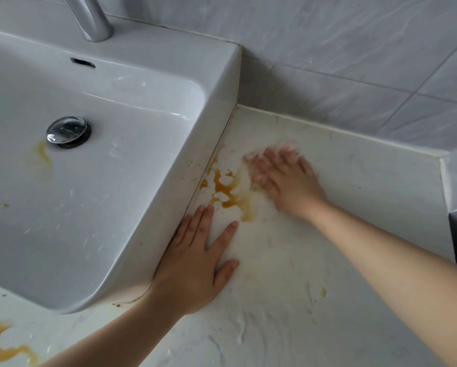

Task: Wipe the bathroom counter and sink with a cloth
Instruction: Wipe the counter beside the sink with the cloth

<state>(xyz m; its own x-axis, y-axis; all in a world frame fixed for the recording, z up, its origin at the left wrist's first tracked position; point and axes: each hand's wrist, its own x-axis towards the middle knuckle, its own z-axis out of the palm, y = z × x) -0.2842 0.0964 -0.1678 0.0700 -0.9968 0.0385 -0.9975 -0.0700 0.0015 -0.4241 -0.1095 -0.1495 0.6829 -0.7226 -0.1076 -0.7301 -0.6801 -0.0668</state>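
We press our left hand (193, 263) flat on the counter (327, 260) against the sink (116, 181), fingers straight, pointing toward the tiled wall (354, 62). Our blurred right hand (288, 181) lies spread flat on a whitish cloth (267, 211) beside the brown spill (222, 186); the cloth's long axis we cannot tell.

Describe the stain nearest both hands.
Find the white ceramic sink and follow its right wall down to the pale counter. The orange-brown stain lies at that seam, between the left hand and right hand, darker than the faint smear beside the chrome drain.
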